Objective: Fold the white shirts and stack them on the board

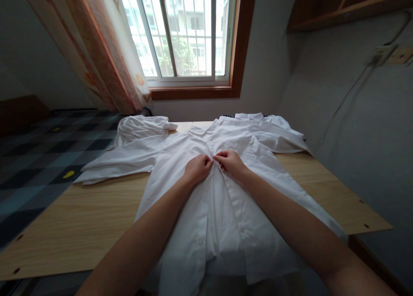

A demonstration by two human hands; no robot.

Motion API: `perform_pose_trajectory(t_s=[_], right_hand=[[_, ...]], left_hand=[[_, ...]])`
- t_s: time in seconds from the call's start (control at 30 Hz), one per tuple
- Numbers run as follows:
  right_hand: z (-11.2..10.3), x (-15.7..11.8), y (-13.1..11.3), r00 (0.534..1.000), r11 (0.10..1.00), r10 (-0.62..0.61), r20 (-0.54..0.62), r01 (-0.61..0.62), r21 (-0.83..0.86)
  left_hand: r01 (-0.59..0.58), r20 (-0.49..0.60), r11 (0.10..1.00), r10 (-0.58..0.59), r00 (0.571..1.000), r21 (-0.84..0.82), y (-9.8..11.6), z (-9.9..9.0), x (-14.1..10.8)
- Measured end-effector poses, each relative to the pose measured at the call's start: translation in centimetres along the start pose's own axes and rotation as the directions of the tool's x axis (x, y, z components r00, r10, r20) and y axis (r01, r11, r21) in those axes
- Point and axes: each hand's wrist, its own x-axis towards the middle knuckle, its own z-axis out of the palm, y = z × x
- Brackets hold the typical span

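At the near edge of the worktop (pixel 106 210), the lower fronts of a white shirt (pixel 226 214) are hanging parted and overlapping the edge, and a button (pixel 200 241) is showing on the left one. The shirt is lying spread on the worktop, with both forearms angling in over it. Farther up, the left hand (pixel 197 167) and right hand (pixel 231 161) are meeting at the middle of the front opening. The left hand's fingers are curling in and pinching the cloth edge; the right hand's thumb and fingers are pressing together on the edge just beside them. Whether a button is sitting between them is too small to tell.

Beyond the hands, a pocket (pixel 251 153) is lying flat to the right, and the collar (pixel 200 131) is pointing away. One sleeve (pixel 121 162) is stretching left towards a bed (pixel 35 158) with checked cloth, the other to the right. Past the shirt, a white bundle (pixel 138 127) is resting at the far left and more white cloth (pixel 249 116) at the far right. Behind, a curtain (pixel 106 50) is hanging beside a bright, barred window (pixel 193 38).
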Motion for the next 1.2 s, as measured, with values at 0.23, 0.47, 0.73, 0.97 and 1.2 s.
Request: perform_pose_trajectory(t_s=[0.23,0.47,0.73,0.97,1.2], right_hand=[[0.4,-0.5,0.4,0.991,0.975,0.129,0.032,-0.133,0.179],[-0.2,-0.6,0.0,0.984,0.961,0.158,0.086,-0.173,0.214],[-0.2,-0.8,-0.3,0.98,0.955,0.18,0.09,-0.196,0.223],[-0.6,-0.9,-0.5,0.954,0.925,0.247,0.169,-0.284,0.252],[-0.6,-0.8,0.0,0.962,0.929,0.21,0.175,-0.252,0.271]], left_hand=[[0.005,-0.015,0.977,-0.008,1.0,-0.215,-0.7,-0.2,0.3],[0.007,-0.022,0.919,-0.017,1.0,-0.395,-1.2,0.1,0.4],[0.001,-0.019,0.92,-0.009,1.0,-0.393,-1.2,0.1,0.4],[0.002,-0.023,0.935,-0.011,1.0,-0.355,-0.8,0.2,0.6],[-0.002,-0.031,0.933,-0.01,0.999,-0.361,-0.7,0.3,0.7]])
